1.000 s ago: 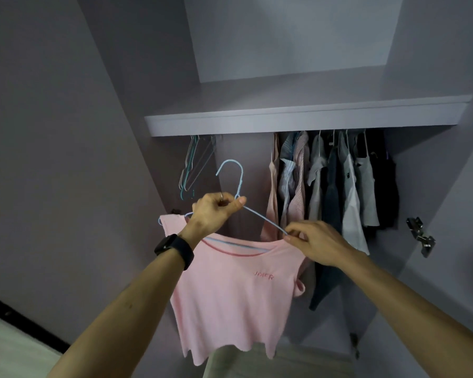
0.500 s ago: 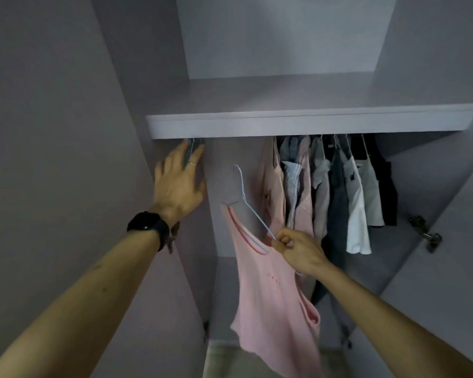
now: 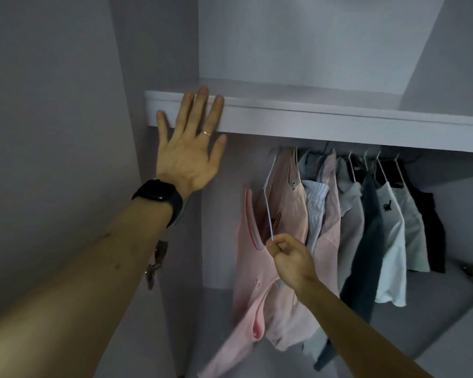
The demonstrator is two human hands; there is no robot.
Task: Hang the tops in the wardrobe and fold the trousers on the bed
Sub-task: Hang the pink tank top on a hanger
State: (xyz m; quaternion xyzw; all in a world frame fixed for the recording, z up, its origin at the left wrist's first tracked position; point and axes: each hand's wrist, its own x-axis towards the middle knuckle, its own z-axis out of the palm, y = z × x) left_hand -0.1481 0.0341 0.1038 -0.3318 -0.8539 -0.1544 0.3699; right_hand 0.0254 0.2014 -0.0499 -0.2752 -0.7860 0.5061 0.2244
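pink top (image 3: 253, 271): sleeveless, darker pink trim, on pale blue hanger (image 3: 268, 205), centre frame beside hung clothes (image 3: 366, 227) | right hand (image 3: 290, 257): pinching hanger | left hand (image 3: 190, 148): fingers spread, on shelf (image 3: 325, 124) edge, upper left

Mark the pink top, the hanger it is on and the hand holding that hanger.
pink top (image 3: 250, 271), head view, on the front panel below the neckline.
hanger (image 3: 268, 211), head view, on the light blue wire arm above the fist.
right hand (image 3: 291, 259), head view, on the back of the closed fist.
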